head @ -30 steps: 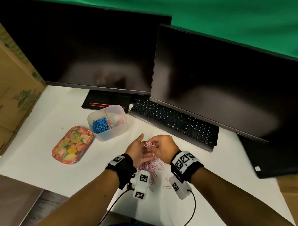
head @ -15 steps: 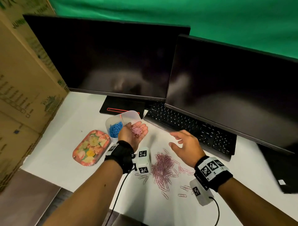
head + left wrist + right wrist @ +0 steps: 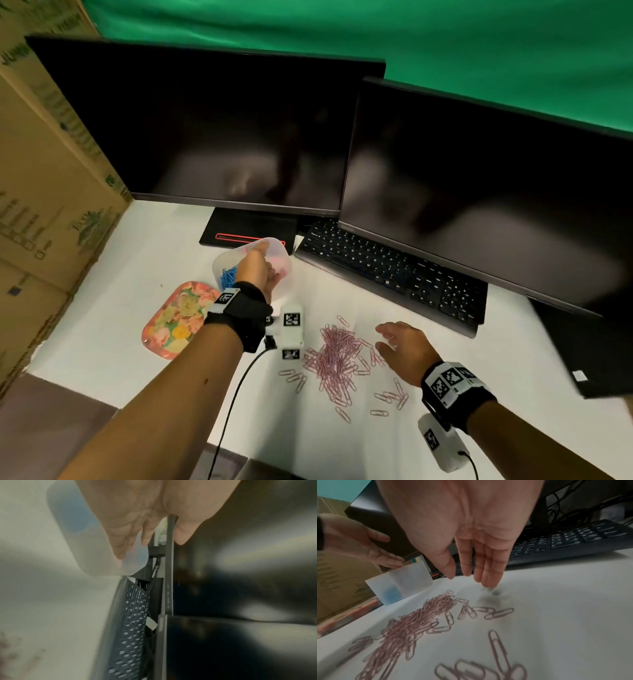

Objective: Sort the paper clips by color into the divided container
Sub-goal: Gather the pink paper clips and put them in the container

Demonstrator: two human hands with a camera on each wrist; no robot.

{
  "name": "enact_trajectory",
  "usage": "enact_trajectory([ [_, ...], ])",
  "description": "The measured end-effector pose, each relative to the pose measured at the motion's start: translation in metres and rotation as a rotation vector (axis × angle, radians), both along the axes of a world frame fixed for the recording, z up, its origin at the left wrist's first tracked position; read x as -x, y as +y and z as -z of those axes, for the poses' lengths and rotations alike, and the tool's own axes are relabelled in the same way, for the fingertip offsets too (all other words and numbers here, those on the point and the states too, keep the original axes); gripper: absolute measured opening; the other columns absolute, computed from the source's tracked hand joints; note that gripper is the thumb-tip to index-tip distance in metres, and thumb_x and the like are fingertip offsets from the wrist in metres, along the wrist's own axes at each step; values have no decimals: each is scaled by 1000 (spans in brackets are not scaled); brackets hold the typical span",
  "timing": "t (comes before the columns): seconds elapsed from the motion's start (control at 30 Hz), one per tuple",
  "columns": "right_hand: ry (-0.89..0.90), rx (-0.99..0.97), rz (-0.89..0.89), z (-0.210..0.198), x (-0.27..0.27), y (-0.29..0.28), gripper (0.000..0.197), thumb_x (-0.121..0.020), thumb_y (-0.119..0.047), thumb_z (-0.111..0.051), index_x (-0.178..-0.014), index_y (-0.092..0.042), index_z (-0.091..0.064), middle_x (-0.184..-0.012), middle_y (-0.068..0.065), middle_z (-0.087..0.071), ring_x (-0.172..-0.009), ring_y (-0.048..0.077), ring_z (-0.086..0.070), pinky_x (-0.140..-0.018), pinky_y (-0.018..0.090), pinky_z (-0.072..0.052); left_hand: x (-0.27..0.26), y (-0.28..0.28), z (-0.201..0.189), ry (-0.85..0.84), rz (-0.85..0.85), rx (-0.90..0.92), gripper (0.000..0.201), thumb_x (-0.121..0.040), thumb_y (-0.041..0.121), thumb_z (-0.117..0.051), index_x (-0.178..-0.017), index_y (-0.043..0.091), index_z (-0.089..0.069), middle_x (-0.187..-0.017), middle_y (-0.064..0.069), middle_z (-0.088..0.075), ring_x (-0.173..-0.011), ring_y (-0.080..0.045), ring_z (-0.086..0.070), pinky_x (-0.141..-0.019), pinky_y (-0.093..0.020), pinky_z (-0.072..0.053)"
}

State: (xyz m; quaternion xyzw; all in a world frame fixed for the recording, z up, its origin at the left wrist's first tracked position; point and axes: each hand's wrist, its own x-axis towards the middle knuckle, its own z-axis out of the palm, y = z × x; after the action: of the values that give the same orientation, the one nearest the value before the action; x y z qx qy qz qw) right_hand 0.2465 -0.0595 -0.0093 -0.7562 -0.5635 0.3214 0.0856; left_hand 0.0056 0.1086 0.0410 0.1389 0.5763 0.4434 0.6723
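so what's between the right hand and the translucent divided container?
Head view: the heap of pink paper clips lies on the white table between the right hand and the translucent divided container. The left wrist's white camera block hangs there too.

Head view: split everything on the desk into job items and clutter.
Job: pink paper clips, blue paper clips, divided container, left hand over it, right hand above the pile.
Clutter: floral tray, keyboard, two monitors.
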Motion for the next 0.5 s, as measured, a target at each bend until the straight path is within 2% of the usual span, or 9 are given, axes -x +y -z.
enact_trajectory([
  [0.07, -27, 72, 48, 2, -4, -6, 40, -88, -21, -58, -129, -21, -55, -119, 4, -60, -106, 18, -59, -92, 27, -49, -4, -21, -12, 164, 200, -127, 21, -95, 14, -52, -114, 11, -59, -99, -11, -59, -79, -20, -59, -70, -31, -53],
  [0.1, -41, 121, 69, 3, -5, -9, 43, -86, -18, -58, -129, -21, -53, -121, 5, -59, -109, 20, -58, -93, 29, -49, -4, -33, -13, 293, 367, -201, 16, -94, 12, -53, -107, 13, -61, -103, -12, -62, -79, -20, -61, -66, -28, -51],
  [0.17, -81, 225, 91, 4, -7, -18, 50, -82, -15, -59, -130, -19, -47, -124, 7, -55, -114, 24, -56, -94, 31, -49, 0, -56, -4, 649, 786, -323, 13, -88, 18, -63, -101, 17, -61, -99, -7, -65, -77, -16, -61, -63, -24, -47],
  [0.2, -103, 270, 95, 4, -6, -22, 53, -81, -15, -60, -131, -19, -44, -125, 8, -53, -115, 26, -55, -93, 31, -49, 4, -66, 5, 849, 991, -332, 22, -83, 24, -69, -103, 21, -60, -99, -3, -65, -81, -15, -61, -66, -23, -47],
  [0.27, -132, 334, 112, 5, -3, -32, 58, -79, -16, -62, -131, -19, -37, -128, 10, -47, -115, 29, -55, -91, 32, -50, 16, -85, 27, 1135, 1280, -266, 51, -75, 34, -74, -119, 26, -49, -114, -2, -58, -98, -19, -59, -83, -27, -48],
  [0.33, -118, 359, 137, 7, 2, -39, 64, -79, -14, -64, -133, -19, -31, -129, 11, -42, -115, 30, -55, -91, 33, -51, 24, -101, 46, 1263, 1450, -211, 81, -70, 39, -75, -137, 26, -30, -130, -6, -43, -113, -26, -56, -93, -34, -48],
  [0.4, -63, 348, 132, 9, 9, -41, 68, -81, -10, -63, -138, -16, -26, -133, 12, -39, -117, 29, -53, -95, 31, -48, 25, -113, 61, 1300, 1531, -216, 102, -67, 41, -77, -146, 24, -15, -139, -10, -30, -118, -32, -53, -95, -37, -48],
  [0.5, 7, 279, 146, 13, 24, -30, 71, -80, -3, -60, -141, -18, -28, -136, 9, -36, -119, 26, -52, -98, 29, -47, 14, -121, 74, 1241, 1510, -324, 104, -68, 36, -77, -149, 24, -13, -145, -11, -23, -121, -32, -51, -97, -35, -47],
])
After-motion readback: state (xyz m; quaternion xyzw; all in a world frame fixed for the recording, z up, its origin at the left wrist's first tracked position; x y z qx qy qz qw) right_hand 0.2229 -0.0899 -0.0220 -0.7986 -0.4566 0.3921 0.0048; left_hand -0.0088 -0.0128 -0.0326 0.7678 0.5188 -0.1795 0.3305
